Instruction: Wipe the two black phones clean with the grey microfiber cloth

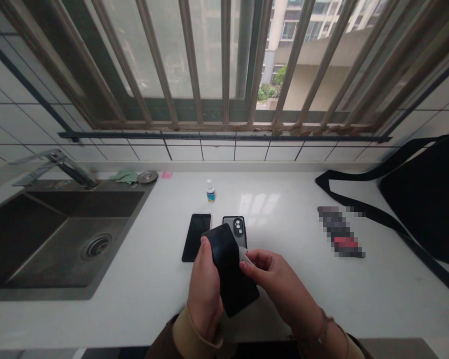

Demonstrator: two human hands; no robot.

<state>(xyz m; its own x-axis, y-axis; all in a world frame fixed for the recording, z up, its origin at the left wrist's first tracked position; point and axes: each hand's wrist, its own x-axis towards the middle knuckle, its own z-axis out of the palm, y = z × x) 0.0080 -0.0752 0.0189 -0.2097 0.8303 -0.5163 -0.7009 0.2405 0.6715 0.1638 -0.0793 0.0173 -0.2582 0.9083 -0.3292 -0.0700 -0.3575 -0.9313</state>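
Observation:
A black smartphone (230,271) lies tilted in my left hand (204,286), its dark screen facing up and the thumb along its left edge. My right hand (265,269) pinches a small light grey cloth (244,255) against the phone's right edge. Behind them on the counter, a phone case (229,221) with a dark rim and camera cutouts is partly covered by the held phone. A second phone (197,237) rests flat to its left, screen dark. Farther back stands a small white bottle (210,192) with a blue and yellow label.
On the left is a sink (71,249) with a faucet (71,169). A green cloth (124,176), a metal drain lid (147,177) and a pink slip (166,175) lie by its back edge. To the right are a blurred-out item (340,232) and a black strapped bag (426,199). Window bars (224,65) rise behind.

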